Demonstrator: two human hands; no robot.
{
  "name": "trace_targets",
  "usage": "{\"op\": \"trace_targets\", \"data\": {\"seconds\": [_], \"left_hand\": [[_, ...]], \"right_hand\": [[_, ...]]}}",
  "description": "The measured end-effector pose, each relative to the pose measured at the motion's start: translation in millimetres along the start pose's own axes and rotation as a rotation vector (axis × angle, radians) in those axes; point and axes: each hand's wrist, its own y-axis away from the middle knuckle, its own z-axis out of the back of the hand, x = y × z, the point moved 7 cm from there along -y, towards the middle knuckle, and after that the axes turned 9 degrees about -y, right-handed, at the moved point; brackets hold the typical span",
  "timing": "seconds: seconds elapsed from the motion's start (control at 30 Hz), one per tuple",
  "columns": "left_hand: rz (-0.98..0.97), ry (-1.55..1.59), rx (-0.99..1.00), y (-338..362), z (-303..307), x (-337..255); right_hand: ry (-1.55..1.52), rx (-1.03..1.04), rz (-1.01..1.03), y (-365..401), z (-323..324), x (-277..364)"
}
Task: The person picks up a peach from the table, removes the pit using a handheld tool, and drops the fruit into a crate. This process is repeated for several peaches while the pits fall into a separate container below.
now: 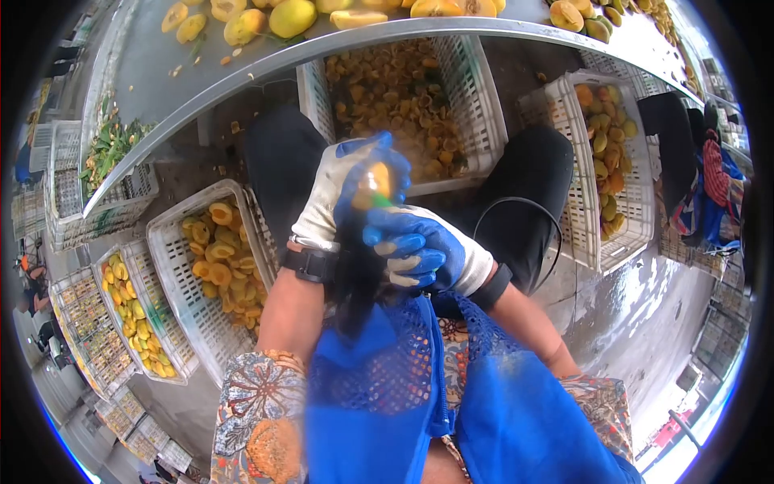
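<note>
Left hand: curled around a yellow fruit
Right hand: fingers bent; hold unclear
Held fruit: near side of table; cut state blurred
Already cut: pieces crated below table
Seemingly uncut: some fruit on table
Overall share: cannot tell

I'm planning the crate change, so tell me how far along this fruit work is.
Done, it seems: the hollow pieces in the middle crate. In hand: one fruit in the left hand, the right hand close by. Left, apparently: the whole-looking fruit on the table; the total can't be told.
</note>
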Motion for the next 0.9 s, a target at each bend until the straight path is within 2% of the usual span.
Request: {"op": "trace_targets", "data": {"seconds": [0.1, 0.17, 0.3, 0.33, 0.37, 0.4, 0.47, 0.5, 0.57, 0.6, 0.63, 0.67, 0.7, 0.73, 0.77, 0.8, 0.87, 0.9], "left_hand": [[-0.102, 0.211, 0.053, 0.7, -5.1, -1.2], [-0.165, 0.334, -0.028, -5.9, -2.9, -0.8], [-0.322, 0.56, -0.278, -17.9, 20.6, -3.4], [-0.369, 0.625, -0.331, -12.1, 28.0, -14.8], [-0.341, 0.736, -0.22, -2.4, 26.7, -27.1], [-0.425, 0.629, -0.254, 2.7, 33.8, -38.1], [-0.419, 0.577, -0.236, 16.8, 36.7, -56.2], [-0.476, 0.47, -0.347, 32.4, 42.9, -66.6], [-0.583, 0.217, -0.493, 70.8, 53.2, -88.2], [-0.6, 0.054, -0.575, 88.8, 84.5, -82.5], [-0.569, 0.056, -0.641, 108.5, 104.0, -81.9], [-0.527, 0.037, -0.818, 133.5, 113.5, -87.7], [-0.481, -0.117, -0.91, 156.5, 134.4, -82.5], [-0.315, -0.289, -1.001, 177.2, 153.5, -75.0], [-0.162, -0.458, -0.972, 195.8, 189.5, -53.3], [0.085, -1.03, -1.101, 213.3, 222.2, -39.5], [-0.011, -1.538, -1.254, 215.2, 201.3, -60.3], [-0.14, -1.315, -1.265, 204.5, 204.9, -70.5]], "right_hand": [[-0.102, 0.16, -0.009, -7.8, -4.8, -3.3], [-0.15, 0.224, -0.001, -11.8, -3.0, -0.9], [0.033, 0.239, 0.202, 3.9, -36.3, 19.9], [0.221, 0.169, 0.266, 10.0, -38.1, 33.3], [0.442, -0.076, 0.341, 14.4, -31.3, 49.4], [0.659, -0.326, 0.409, 21.6, -24.1, 66.5], [1.955, -0.876, 0.801, 27.5, -7.6, 112.1], [2.097, -0.954, 0.757, 29.6, -7.8, 110.4], [1.99, -0.931, 0.73, 27.7, -8.9, 114.2], [1.937, -0.923, 0.717, 28.0, -9.2, 116.0], [1.945, -0.902, 0.745, 28.3, -6.3, 115.3], [2.0, -0.91, 0.704, 27.3, 0.3, 115.3], [1.983, -0.91, 0.669, 27.9, 2.2, 114.7], [1.965, -0.908, 0.627, 28.0, 5.3, 113.1], [1.98, -0.925, 0.565, 28.3, 11.8, 113.3], [1.933, -0.93, 0.522, 28.1, 13.7, 113.0], [1.843, -0.945, 0.427, 30.1, 14.5, 111.1], [1.842, -0.943, 0.447, 30.9, 10.8, 110.8]]}}
